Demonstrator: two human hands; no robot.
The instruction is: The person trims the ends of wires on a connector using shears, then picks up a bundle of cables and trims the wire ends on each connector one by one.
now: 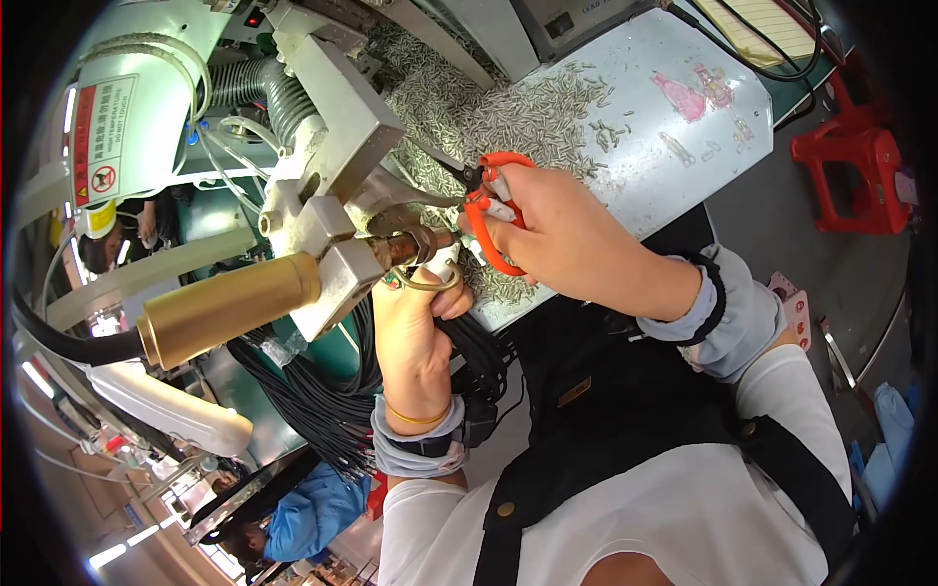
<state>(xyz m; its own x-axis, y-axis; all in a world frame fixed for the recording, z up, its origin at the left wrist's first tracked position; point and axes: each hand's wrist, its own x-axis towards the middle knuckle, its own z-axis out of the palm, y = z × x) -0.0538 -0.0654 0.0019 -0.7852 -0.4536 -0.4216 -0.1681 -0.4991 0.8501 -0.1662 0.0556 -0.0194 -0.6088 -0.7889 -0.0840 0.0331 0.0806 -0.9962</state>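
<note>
A: Where the scissors (479, 217) are taken as dial centre and the view's upper edge as 12 o'clock, what is the state of each grip?

B: The right hand (567, 230) is clamped on the orange handles of the scissors. The blades point toward 9 o'clock and appear spread. The left hand (415, 337) is at 7 o'clock, fingers curled by a brass hook (422, 287). Whether these fingers clamp anything cannot be told; they are partly hidden.

A: What adjoins the hands?

B: A metal nozzle (405, 246), between 8 and 9 o'clock. Farther out at 8 o'clock, beyond a metal block (342, 278), is a gold cylinder (234, 308).

A: And the outer area?

B: At 1 o'clock, small metal pieces (532, 122) lie heaped on a pale tray (640, 161). At 7 o'clock, black cables (327, 420) lie near the left wrist; farther along, a co-worker in blue (315, 508). At 3 o'clock stands a red stool (860, 166).
</note>
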